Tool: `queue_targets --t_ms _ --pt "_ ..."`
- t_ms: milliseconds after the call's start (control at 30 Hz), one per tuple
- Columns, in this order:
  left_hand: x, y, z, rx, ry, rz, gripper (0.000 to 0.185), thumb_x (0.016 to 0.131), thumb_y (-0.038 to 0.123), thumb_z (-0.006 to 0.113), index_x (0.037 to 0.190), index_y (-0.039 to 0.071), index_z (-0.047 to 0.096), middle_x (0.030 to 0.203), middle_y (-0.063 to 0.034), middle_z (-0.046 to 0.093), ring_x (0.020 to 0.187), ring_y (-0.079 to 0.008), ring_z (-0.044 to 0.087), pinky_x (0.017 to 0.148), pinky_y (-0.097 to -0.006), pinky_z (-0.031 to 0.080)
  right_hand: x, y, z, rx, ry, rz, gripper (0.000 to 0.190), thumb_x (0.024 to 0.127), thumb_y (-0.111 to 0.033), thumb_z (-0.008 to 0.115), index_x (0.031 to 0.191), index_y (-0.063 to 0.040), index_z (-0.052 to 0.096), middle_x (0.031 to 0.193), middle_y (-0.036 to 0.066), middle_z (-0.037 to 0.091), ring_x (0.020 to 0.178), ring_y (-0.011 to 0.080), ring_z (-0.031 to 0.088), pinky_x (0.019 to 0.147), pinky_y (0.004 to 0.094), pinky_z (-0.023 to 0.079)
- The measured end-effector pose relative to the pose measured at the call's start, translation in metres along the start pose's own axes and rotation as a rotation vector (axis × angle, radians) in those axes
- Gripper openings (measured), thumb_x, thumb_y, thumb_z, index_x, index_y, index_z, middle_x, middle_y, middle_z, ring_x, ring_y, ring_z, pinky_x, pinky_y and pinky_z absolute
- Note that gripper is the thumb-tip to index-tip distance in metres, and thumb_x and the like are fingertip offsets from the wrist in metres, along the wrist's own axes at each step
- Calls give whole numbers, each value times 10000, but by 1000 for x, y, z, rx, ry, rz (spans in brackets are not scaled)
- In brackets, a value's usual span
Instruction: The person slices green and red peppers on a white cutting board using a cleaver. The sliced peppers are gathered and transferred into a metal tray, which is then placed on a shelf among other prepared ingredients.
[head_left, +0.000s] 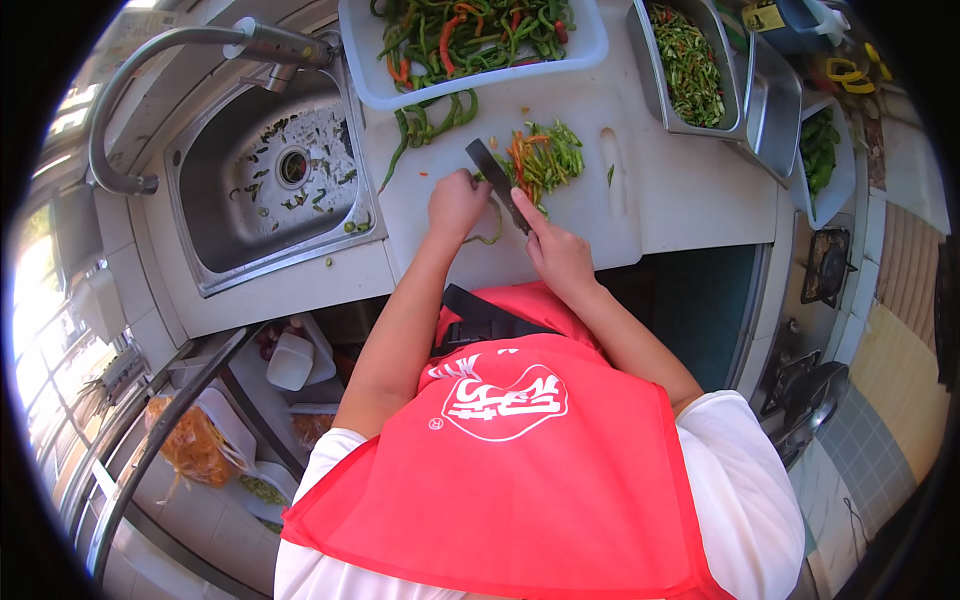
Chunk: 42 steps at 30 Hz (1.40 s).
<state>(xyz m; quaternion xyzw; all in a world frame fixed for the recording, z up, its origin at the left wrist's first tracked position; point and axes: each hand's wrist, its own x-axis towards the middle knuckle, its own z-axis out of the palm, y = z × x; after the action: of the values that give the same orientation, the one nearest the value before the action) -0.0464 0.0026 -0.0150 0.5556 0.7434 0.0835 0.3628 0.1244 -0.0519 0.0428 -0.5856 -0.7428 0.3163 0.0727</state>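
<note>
My right hand grips a kitchen knife, its index finger along the dark blade. Close by on the left, my left hand is curled around a long green chili pepper, whose tail trails out below the fist. Both hands are over a white plastic cutting board. Sliced green and red chili lies heaped just right of the blade. Several whole green chili peppers rest at the board's upper left edge. The knife's handle is mostly hidden in my right hand.
A plastic tub of whole chili peppers stands behind the board. At right are a steel pan of chopped chili, another steel pan and a tray of green peppers. A sink with pepper scraps and a faucet lies left.
</note>
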Motion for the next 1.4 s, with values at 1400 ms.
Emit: queue_targets --t_ms 1400 --pt "-12 1 10 -64 -14 -19 356 776 336 560 760 -11 632 740 -243 621 735 -417 611 669 -476 494 17 -6 -8 -157 -88 -44 702 776 -63 540 1386 -339 330 618 108 572 541 306 582 499 429 475"
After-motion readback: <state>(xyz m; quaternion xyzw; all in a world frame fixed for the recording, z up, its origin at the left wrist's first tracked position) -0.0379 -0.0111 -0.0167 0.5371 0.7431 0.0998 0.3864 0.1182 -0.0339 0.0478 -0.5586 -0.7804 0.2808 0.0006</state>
